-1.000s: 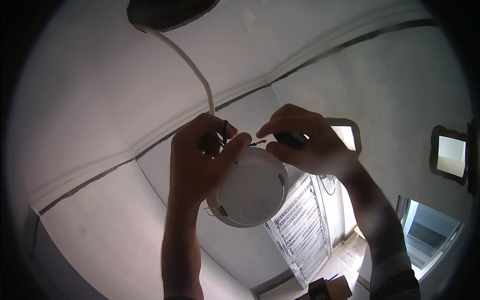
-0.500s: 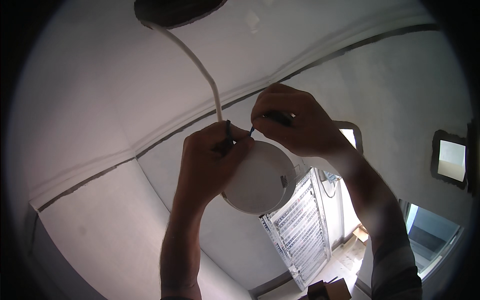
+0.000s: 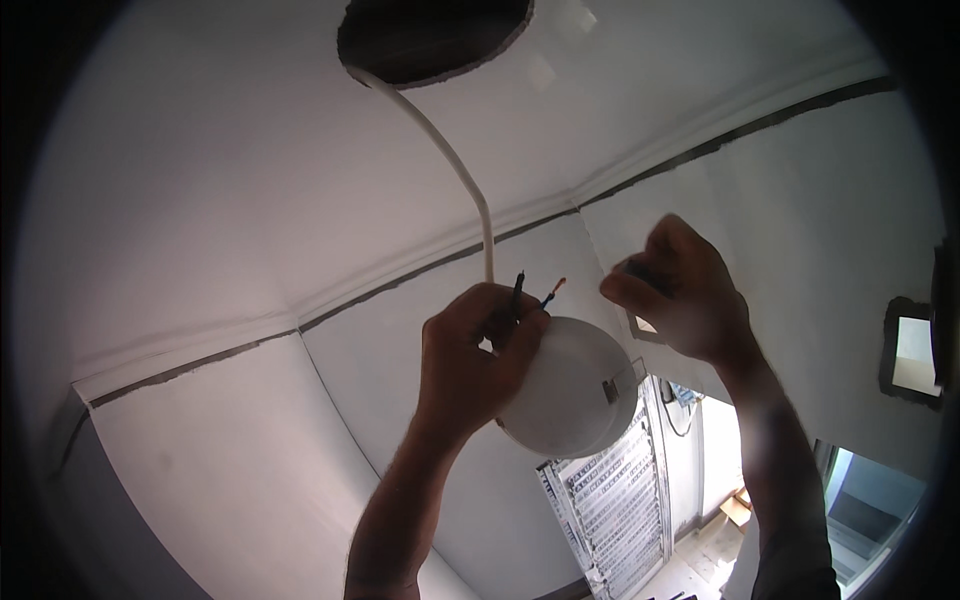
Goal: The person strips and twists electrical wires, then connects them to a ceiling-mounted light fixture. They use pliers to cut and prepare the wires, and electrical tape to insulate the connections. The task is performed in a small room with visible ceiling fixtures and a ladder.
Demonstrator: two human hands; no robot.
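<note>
My left hand is closed in a pinch on the end of a white electrical cable. Out of its fingers stick a black wire and a blue wire with bare copper at its tip. A round white ceiling light with spring clips sits just behind and below these fingers; how it is held up is hidden. To the right, apart from the wires, my right hand is curled around something dark that I cannot make out.
The cable drops from a round cut-out in the white ceiling. Dark unfinished strips run along the wall tops. Below right stands a panel in printed wrapping, near a bright doorway. A small square opening and a window are at the right.
My right hand has pulled away rightward from the blue wire, whose bare copper tip now shows. The cut-out, cable, light and left hand now appear further right and lower in view.
</note>
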